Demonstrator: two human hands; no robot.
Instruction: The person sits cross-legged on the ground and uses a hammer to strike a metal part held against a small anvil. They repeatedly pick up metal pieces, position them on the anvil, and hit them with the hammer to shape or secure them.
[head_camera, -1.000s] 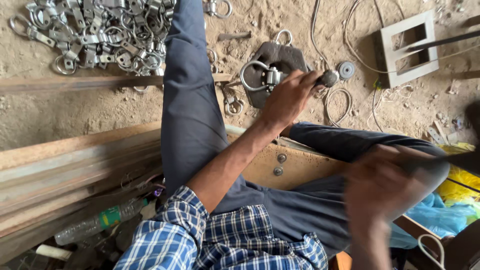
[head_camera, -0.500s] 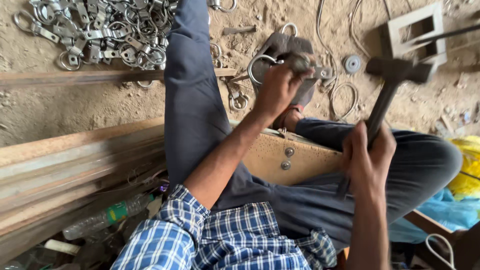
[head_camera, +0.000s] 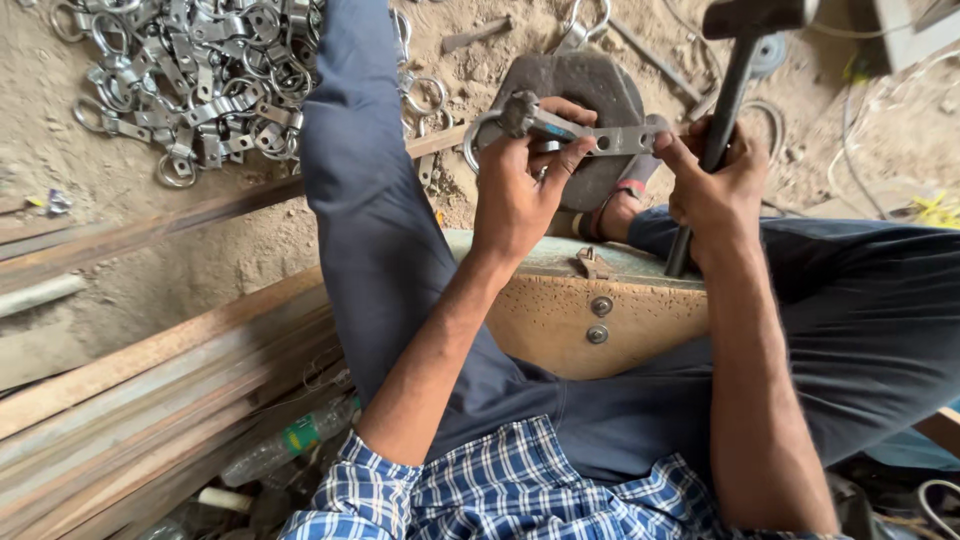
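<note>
head view: a seated person looks down over blue trousers and a checked shirt at both hands, raised above a sandy floor (head_camera: 120, 260).
left hand: the left hand (head_camera: 520, 190) holds a flat metal strap (head_camera: 590, 135) with holes and a ring at one end; its fingers (head_camera: 575, 160) are pinched on the strap's ringed end, thumb below, fingertips above.
right hand: the right hand (head_camera: 715, 190) is wrapped around the dark handle of a hammer (head_camera: 735, 70), fingers closed on it, while its forefinger and thumb touch the free end of the strap.
metal strap: held level in the air between the two hands, above a dark flat anvil block (head_camera: 585, 85) that lies on the floor.
hammer: stands nearly upright, head at the top edge of the view, handle running down through the fist.
wooden block: a tan wooden block (head_camera: 590, 310) with two bolt heads sits between the person's legs, just under the hands.
pile of parts: a heap of finished strap-and-ring pieces (head_camera: 200, 70) lies on the floor at upper left, well apart from the hands.
other things: long rusty steel bars (head_camera: 150, 400) lie along the lower left, with a plastic bottle (head_camera: 290, 440) beside them.
</note>
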